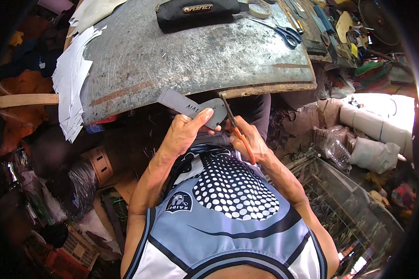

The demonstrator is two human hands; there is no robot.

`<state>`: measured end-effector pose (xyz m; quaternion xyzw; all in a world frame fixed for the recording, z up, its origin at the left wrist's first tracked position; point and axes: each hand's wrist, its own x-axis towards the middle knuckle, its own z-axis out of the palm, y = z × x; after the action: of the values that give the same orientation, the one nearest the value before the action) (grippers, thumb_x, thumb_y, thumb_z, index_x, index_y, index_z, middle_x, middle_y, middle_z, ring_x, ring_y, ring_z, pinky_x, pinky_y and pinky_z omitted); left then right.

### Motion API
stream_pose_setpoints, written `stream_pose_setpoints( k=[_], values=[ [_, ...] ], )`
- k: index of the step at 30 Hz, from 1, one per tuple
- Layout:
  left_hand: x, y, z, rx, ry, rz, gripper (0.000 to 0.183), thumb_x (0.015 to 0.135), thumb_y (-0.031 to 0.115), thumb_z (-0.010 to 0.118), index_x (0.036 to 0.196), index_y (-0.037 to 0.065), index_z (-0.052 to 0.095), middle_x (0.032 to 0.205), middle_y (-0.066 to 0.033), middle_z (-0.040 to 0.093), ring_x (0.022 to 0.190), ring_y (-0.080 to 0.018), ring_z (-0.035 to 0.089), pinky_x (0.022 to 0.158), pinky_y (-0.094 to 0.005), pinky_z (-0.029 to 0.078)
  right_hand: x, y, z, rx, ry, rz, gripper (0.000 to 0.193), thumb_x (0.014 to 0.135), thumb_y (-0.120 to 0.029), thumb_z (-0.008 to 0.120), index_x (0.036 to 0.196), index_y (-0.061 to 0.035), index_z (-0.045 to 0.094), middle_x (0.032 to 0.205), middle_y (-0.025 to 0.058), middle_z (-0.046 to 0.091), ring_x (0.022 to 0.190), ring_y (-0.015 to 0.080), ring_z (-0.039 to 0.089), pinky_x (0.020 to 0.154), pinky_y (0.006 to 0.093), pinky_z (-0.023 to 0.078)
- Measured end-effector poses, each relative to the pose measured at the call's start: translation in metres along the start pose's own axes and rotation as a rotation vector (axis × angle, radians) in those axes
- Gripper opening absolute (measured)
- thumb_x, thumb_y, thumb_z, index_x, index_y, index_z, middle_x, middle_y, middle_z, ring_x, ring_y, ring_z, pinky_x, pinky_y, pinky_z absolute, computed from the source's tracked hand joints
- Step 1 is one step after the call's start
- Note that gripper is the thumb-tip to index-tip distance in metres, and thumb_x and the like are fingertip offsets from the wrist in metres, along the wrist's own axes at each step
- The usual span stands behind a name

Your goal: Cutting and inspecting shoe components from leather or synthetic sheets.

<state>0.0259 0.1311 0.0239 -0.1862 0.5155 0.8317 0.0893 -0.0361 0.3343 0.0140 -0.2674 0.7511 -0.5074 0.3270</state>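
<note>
Orange-handled scissors (241,136) beside a grey round-ended strip (187,105)
The left hand (183,132) pinches the strip; the right hand (256,142) grips the scissors; the desk (163,60) lies just beyond both hands.

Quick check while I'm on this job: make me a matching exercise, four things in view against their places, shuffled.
Things:
1. Grey piece
2. Orange-handled scissors
3. Black pouch
4. White sheets

Places:
A. Over the left edge of the table
B. In the right hand
C. On the far part of the table
D. In the left hand

Pairs: 1-D, 2-B, 3-C, 4-A
</note>
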Motion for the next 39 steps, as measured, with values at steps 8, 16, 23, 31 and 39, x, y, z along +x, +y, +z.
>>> stream_pose_setpoints(
  k=[8,16,23,31,39],
  values=[
    [0.001,0.002,-0.004,0.056,-0.024,-0.01,0.027,0.094,0.02,0.056,0.104,-0.004,0.063,0.086,-0.0081,0.067,0.074,-0.0153,0.066,0.062,-0.0246,0.052,-0.001,0.001,-0.004,-0.022,-0.036,0.01,0.028,0.076,-0.01,0.051,0.102,0.0009,0.049,0.063,0.0106,0.052,0.053,0.0158,0.05,0.05,0.0318,0.04],
    [0.004,0.007,-0.008,0.09,-0.066,-0.007,0.027,0.094,0.02,0.056,0.104,-0.004,0.063,0.086,-0.0088,0.067,0.073,-0.0145,0.066,0.062,-0.0239,0.052,-0.002,0.005,-0.005,-0.015,-0.04,-0.021,0.028,0.076,-0.008,0.051,0.102,0.0008,0.049,0.061,0.0086,0.051,0.052,0.0138,0.049,0.049,0.0302,0.04],
    [0.007,0.008,-0.012,0.093,-0.106,-0.034,0.027,0.094,0.02,0.057,0.106,-0.004,0.062,0.086,-0.0089,0.067,0.073,-0.014,0.066,0.061,-0.0243,0.052,-0.003,0.006,-0.007,-0.031,-0.06,-0.032,0.027,0.077,-0.007,0.051,0.102,0.001,0.049,0.059,0.0086,0.049,0.05,0.0131,0.048,0.048,0.0298,0.039],
    [0.009,0.011,-0.015,0.121,-0.138,-0.056,0.028,0.093,0.02,0.058,0.106,-0.004,0.062,0.087,-0.0087,0.067,0.072,-0.014,0.065,0.06,-0.0238,0.052,-0.006,0.012,-0.009,-0.037,-0.076,-0.05,0.027,0.076,-0.005,0.051,0.102,0.0013,0.049,0.058,0.0098,0.049,0.049,0.0123,0.049,0.046,0.0302,0.039],
    [0.012,0.014,-0.016,0.123,-0.157,-0.092,0.027,0.093,0.02,0.059,0.104,-0.004,0.063,0.09,-0.0094,0.067,0.072,-0.014,0.065,0.059,-0.0246,0.053,-0.009,0.011,-0.006,-0.039,-0.059,-0.032,0.027,0.075,-0.005,0.05,0.101,0.0011,0.049,0.059,0.0106,0.05,0.049,0.0139,0.051,0.047,0.0305,0.04]
  ],
)
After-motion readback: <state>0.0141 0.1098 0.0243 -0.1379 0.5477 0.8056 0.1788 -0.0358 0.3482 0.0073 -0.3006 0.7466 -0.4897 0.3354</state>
